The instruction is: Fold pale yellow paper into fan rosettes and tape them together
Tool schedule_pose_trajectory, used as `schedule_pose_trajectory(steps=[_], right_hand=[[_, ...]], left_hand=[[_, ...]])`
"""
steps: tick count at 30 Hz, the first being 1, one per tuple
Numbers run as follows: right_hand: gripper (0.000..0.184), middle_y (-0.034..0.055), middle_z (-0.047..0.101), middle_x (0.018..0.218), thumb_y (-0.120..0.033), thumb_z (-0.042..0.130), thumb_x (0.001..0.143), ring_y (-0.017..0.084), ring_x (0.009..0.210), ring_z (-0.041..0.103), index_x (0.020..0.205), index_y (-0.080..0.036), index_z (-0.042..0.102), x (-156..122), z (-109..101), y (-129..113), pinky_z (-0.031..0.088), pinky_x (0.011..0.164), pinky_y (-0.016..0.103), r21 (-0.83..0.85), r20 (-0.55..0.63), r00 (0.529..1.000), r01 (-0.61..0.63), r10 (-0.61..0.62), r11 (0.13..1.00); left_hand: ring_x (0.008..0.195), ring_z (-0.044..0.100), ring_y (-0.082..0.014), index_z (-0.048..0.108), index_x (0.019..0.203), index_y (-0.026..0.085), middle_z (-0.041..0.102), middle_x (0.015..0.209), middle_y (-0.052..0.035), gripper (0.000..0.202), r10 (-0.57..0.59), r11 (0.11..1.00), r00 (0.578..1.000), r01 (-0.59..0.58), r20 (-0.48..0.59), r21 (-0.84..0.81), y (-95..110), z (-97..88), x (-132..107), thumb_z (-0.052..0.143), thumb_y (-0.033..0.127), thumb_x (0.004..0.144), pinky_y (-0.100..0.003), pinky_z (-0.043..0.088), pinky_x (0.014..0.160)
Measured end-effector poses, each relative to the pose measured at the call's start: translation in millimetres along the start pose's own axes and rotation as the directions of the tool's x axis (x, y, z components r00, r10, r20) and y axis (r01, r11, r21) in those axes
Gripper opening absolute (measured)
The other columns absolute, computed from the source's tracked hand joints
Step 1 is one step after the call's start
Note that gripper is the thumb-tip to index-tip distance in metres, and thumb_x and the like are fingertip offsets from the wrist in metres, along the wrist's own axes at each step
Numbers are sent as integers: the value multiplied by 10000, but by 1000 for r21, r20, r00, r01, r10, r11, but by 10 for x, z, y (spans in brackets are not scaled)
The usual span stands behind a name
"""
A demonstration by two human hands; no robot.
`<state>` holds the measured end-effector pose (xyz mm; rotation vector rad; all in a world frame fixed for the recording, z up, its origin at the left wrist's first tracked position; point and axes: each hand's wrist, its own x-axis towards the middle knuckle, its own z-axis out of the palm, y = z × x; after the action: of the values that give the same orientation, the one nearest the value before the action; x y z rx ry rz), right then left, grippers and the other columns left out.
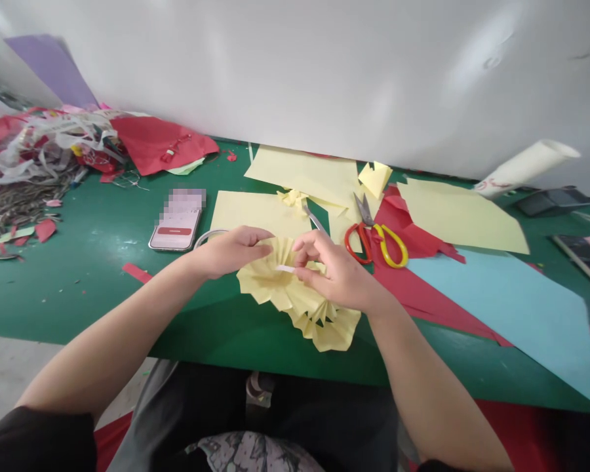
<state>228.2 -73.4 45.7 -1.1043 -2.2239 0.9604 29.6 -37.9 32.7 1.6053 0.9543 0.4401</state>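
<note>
Your forearms angle inward over the table edge to a pleated yellow paper fan (pixel 295 298). Your left hand (pixel 229 251) pinches its 10 o'clock rim; your right hand (pixel 337 275) grips a white strip (pixel 285 268), hiding the centre. Red-handled scissors (pixel 373 239) lie at 2 o'clock.

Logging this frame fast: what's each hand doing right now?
Left hand: closed, pinching the folded yellow paper fan.
Right hand: closed, pinching a small white strip against the fan.
</note>
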Motion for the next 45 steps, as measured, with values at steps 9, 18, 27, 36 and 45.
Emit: schedule_pose_trajectory(steps=[9,18,27,36,45], right_hand=[[153,-32,504,708,-223,535,773,84,671,537,838,-220,396,11,61,-3,468,577,208,4,-94,995,-20,20,1000],[177,-42,485,662,-268,565,761,77,627,509,815,-217,404,13,129,22,456,550,200,-81,-166,986,-10,-3,997],[160,-46,485,660,-193,554,763,75,631,496,783,-217,397,4,156,43,438,606,233,-168,-190,954,200,-230,965],[195,-64,491,627,-194,572,744,76,595,509,778,-223,383,27,160,40,434,607,249,-307,-275,941,109,-198,945],[192,-63,476,603,-174,574,733,83,591,507,772,-222,393,32,174,40,456,606,250,-294,-338,931,38,-141,955]], left_hand=[[516,393,-77,529,586,158,430,546,29,198,86,995,996,-88,33,57,2,109,-13,470,259,745,-205,288,460],[530,346,-68,543,720,148,420,600,30,226,33,992,998,-38,46,117,-10,134,5,414,311,809,-213,258,480],[557,458,-67,610,750,135,567,640,-1,229,-1,995,994,12,-112,98,-25,169,18,513,343,763,-190,325,504],[724,599,-129,658,853,160,639,742,-21,208,4,978,1000,1,21,-210,5,155,-4,512,281,769,-236,458,635],[664,601,-126,664,833,158,645,691,-20,205,-5,980,1000,6,7,-197,9,159,-19,510,273,762,-213,461,554]])
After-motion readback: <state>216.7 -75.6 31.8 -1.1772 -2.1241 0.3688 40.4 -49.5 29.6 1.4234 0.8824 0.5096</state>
